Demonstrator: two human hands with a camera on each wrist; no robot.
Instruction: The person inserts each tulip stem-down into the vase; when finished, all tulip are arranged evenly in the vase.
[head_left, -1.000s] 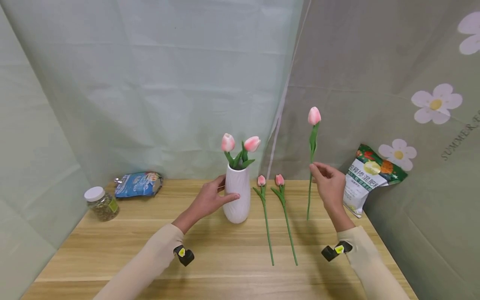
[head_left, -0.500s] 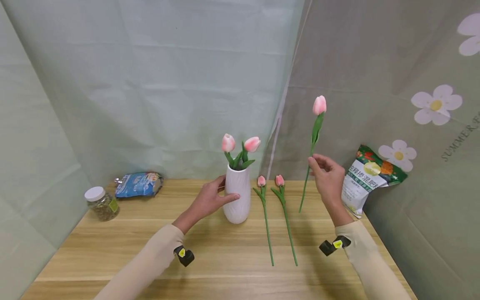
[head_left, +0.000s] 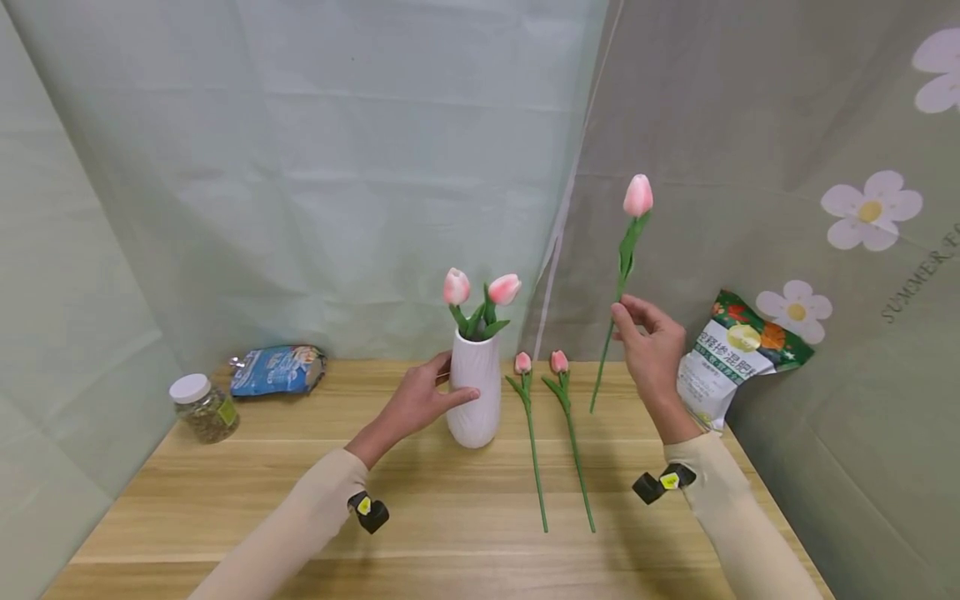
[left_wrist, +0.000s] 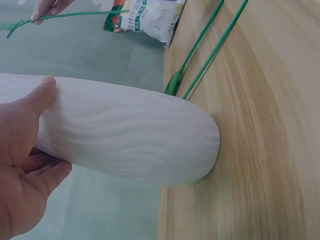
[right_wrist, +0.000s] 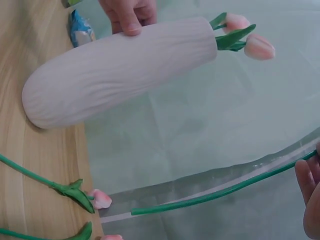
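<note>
A white ribbed vase [head_left: 474, 408] stands upright on the wooden table, with two pink tulips [head_left: 503, 289] in its mouth. My left hand [head_left: 420, 398] grips the vase from its left side, thumb across the front, as the left wrist view also shows. Up at the right, my right hand [head_left: 651, 346] pinches a single pink tulip [head_left: 637, 197] by its green stem [right_wrist: 220, 194]. That tulip is nearly upright, its lower end slanting left above the table. Two more tulips [head_left: 534, 450] lie side by side between the vase and my right hand.
At the table's left are a white-lidded jar [head_left: 205, 408] and a blue packet [head_left: 277, 370]. A white and green bag [head_left: 731, 358] leans at the right edge, beside my right forearm. Pale cloth [head_left: 337, 167] hangs behind the table [head_left: 450, 533].
My right hand has risen and shifted slightly left, lifting the tulip; its stem's lower end has swung left. The left hand and vase have stayed still.
</note>
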